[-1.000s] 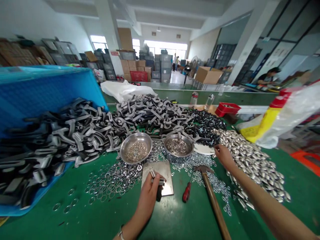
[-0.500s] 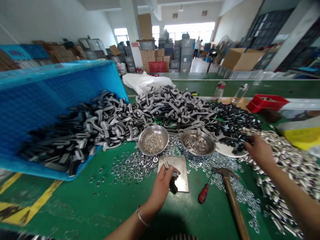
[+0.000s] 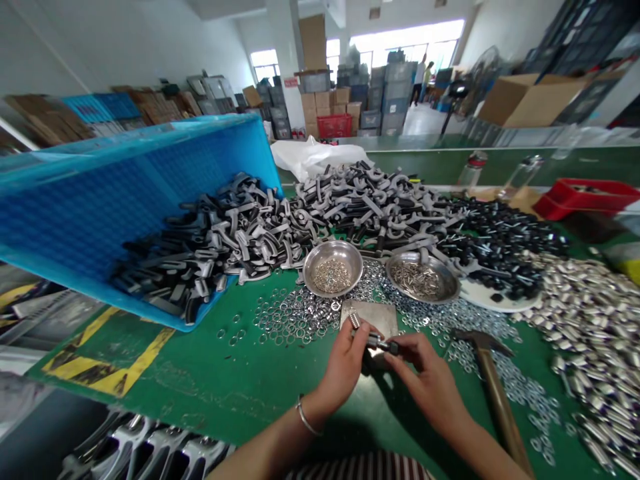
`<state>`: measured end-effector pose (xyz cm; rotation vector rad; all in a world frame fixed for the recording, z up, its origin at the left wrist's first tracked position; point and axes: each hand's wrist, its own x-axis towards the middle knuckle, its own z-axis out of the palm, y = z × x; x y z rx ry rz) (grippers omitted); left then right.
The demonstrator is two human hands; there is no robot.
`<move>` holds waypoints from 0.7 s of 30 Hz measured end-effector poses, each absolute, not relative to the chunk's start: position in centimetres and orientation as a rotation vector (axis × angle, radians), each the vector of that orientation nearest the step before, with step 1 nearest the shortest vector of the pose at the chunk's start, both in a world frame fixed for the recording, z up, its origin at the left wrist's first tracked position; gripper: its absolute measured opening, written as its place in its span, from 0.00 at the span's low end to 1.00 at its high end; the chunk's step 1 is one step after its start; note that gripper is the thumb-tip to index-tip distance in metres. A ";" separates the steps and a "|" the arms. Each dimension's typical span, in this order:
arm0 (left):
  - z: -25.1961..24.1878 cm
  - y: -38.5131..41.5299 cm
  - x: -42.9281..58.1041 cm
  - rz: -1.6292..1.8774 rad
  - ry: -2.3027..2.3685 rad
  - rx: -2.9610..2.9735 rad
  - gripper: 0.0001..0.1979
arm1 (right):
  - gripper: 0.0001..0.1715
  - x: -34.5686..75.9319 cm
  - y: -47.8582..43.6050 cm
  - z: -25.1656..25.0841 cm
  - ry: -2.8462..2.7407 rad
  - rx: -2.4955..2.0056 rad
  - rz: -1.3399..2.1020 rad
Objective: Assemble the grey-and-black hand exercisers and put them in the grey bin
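My left hand (image 3: 345, 363) is closed around a handle-like fitting (image 3: 374, 341) with a silvery metal body, a ribbed or coiled metal end sticking up past the thumb, and a dark lower part. Fingers of my right hand (image 3: 434, 381) pinch a small black-headed knob (image 3: 395, 348) at the fitting's right end; whether it has entered the metal cannot be seen. Both hands are over the near edge of a flat steel plate (image 3: 387, 315). Beyond it stand a metal bowl of tiny parts (image 3: 306, 275) and a metal bowl of small pins (image 3: 454, 288).
A blue crate (image 3: 210, 150) of grey-black handles lies tipped at left, its pile (image 3: 370, 200) spreading across the back. Loose rings (image 3: 290, 320) surround the plate. Right are a hammer (image 3: 495, 380), black knobs (image 3: 505, 233), metal cylinders (image 3: 595, 300) and a red tray (image 3: 585, 199).
My right hand has come left from the black knob pile to the fitting in my left hand, bringing a black-headed knob. The view has turned left, and the red screwdriver is now hidden.
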<state>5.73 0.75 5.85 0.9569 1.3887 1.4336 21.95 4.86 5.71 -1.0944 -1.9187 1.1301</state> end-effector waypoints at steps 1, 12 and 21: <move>5.9 0.6 5.5 1.429 1.408 0.975 0.15 | 0.09 22.0 4.6 5.5 -1.971 -1.077 1.140; 7.2 -0.8 4.9 1.260 1.486 1.266 0.11 | 0.10 23.6 5.5 6.9 -2.273 -0.663 1.111; 6.5 -0.5 3.8 1.224 1.555 1.637 0.10 | 0.26 20.2 2.4 6.7 -1.399 -0.907 2.243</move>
